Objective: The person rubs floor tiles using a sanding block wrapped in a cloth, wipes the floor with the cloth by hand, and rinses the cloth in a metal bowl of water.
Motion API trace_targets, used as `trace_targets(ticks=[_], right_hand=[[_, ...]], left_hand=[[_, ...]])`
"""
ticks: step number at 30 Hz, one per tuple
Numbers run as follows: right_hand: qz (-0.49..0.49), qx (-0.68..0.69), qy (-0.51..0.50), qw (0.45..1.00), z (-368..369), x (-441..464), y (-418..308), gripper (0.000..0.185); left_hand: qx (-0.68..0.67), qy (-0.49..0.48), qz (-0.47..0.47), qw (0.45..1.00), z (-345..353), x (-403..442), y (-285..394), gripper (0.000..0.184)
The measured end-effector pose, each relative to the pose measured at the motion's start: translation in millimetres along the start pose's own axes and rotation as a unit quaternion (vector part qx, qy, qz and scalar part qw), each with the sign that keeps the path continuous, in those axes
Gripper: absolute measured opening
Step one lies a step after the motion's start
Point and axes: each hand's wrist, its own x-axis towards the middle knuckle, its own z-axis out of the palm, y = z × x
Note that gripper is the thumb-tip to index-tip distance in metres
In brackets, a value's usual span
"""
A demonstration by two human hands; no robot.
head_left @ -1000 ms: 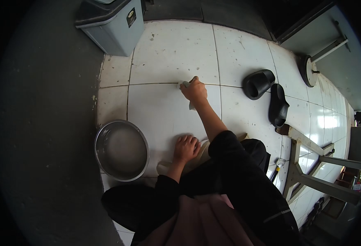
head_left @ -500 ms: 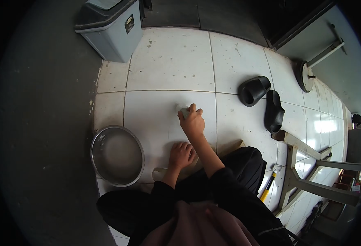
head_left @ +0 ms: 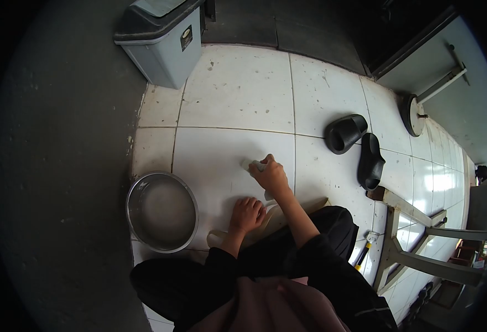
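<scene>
My right hand (head_left: 271, 176) is closed around a small pale grey-green object (head_left: 249, 165), held low over the white tiled floor (head_left: 221, 146). Fingers cover most of it, so its kind is not clear. Nearer my body, my left hand (head_left: 247, 214) rests palm down on the tiles, with its fingers slightly bent and nothing visible in them. To its left stands a round metal basin (head_left: 163, 213) with a cloudy grey inside. A beige edge (head_left: 265, 221) shows under my forearms, in front of my folded legs.
A grey bin (head_left: 166, 55) with a dark lid stands at the far left beside the dark wall (head_left: 61, 166). Black slippers (head_left: 345, 134) lie to the right. Beyond them are a pale wooden frame (head_left: 401, 249), a yellow-and-black handle (head_left: 362, 257) and a round-based stand (head_left: 413, 115).
My right hand has drawn back toward my body with the pale object in it. My left hand stays nearly in place. The whole view has shifted slightly.
</scene>
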Motion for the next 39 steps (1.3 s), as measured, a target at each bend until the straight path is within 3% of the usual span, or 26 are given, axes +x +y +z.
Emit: trace_targets(ticks=[2,4,6,10,16,18,24,27,31,33,36,39], right_hand=[[-0.004,-0.028,0.028,0.999,19.7,-31.1,3.7,0.048],[-0.060,-0.051,0.150,0.985,39.4,-46.3,-0.3,0.042],[-0.054,-0.041,0.149,0.987,39.1,-32.1,-9.0,0.041],[-0.040,-0.044,0.158,0.986,34.3,22.7,-37.9,0.043],[0.020,-0.044,0.102,0.994,17.2,85.3,-71.9,0.050],[0.028,-0.037,0.002,0.999,5.9,98.6,-66.0,0.058],[0.015,-0.056,0.007,0.998,11.2,14.7,-20.7,0.053],[-0.011,-0.038,0.105,0.994,26.8,-26.5,-17.5,0.044],[-0.029,-0.033,0.145,0.989,41.2,-13.1,-23.9,0.043],[-0.039,-0.034,0.155,0.987,39.4,11.4,-36.2,0.045],[-0.036,-0.054,0.123,0.990,34.4,48.9,-58.8,0.046],[-0.005,-0.072,0.029,0.997,20.5,84.2,-70.8,0.050]], left_hand=[[0.020,-0.043,0.010,0.999,-6.7,-0.2,0.1,0.022],[-0.005,-0.026,0.005,1.000,0.9,-5.6,-3.0,0.023],[-0.034,-0.009,0.002,0.999,3.4,-8.7,-6.6,0.025],[0.033,-0.013,0.032,0.999,-3.6,-2.1,-1.1,0.021],[0.027,0.010,0.022,0.999,-2.5,-1.0,0.2,0.021],[0.009,0.024,0.023,0.999,-2.7,-0.2,0.1,0.022],[0.000,0.011,0.005,1.000,1.8,-2.0,0.5,0.017],[0.015,-0.003,0.023,1.000,1.6,-4.6,-3.3,0.022],[0.023,-0.010,0.025,0.999,1.6,-6.8,-5.1,0.023],[0.039,0.038,0.044,0.998,1.9,-3.3,-3.6,0.021],[0.034,-0.011,0.016,0.999,-1.8,-1.4,-0.8,0.022],[0.011,0.012,-0.005,1.000,1.2,-1.3,0.8,0.019]])
